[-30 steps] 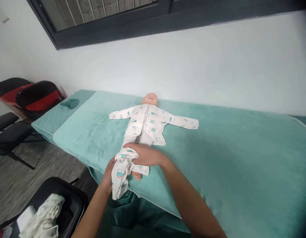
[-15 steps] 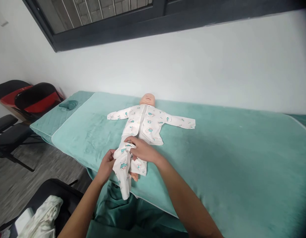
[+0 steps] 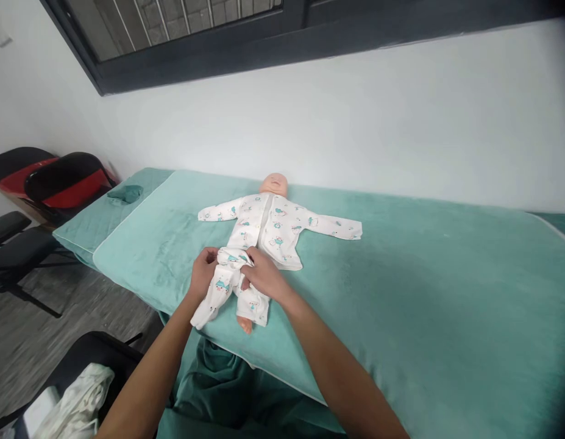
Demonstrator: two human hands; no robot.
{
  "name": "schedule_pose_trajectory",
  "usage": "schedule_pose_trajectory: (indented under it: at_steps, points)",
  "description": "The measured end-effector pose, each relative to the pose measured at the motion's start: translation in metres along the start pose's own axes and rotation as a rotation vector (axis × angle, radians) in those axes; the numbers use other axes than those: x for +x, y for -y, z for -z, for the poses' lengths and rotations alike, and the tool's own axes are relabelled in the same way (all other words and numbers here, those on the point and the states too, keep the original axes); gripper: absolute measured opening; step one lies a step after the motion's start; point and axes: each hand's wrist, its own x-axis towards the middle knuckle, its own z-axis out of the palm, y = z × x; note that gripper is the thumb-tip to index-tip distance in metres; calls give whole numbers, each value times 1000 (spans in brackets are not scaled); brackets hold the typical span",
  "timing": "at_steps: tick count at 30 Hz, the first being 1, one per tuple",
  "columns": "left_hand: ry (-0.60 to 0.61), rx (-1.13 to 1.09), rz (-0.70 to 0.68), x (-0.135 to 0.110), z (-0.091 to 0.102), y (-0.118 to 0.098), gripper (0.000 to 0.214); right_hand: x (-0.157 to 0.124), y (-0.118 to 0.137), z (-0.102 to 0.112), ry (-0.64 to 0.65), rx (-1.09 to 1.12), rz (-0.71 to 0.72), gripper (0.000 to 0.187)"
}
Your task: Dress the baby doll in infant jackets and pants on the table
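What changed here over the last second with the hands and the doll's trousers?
Both hands moved up toward the doll's waist. The left hand and right hand drew the trousers up with them; the loose leg that hung over the mat edge now lies on it. Both kept their grip. Doll, top and mat stayed put.

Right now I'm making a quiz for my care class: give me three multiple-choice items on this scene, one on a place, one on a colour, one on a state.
1. Where does the baby doll lie? A on a chair; B on the padded table; C on the floor.
2. What colour is the table cover? A teal; B red; C yellow.
3. What do the left hand and right hand do? A hang free; B grip the printed trousers; C cover the doll's head.

B: it lies on its back on the table.
A: teal cloth.
B: both hands pinch the waist.
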Motion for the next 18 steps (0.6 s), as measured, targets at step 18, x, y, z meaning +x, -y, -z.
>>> schedule_pose_trajectory:
  at_steps: [18]
  points:
    - [252, 54, 136, -90, 33, 4, 39, -9, 4, 8, 167, 38, 223, 27]
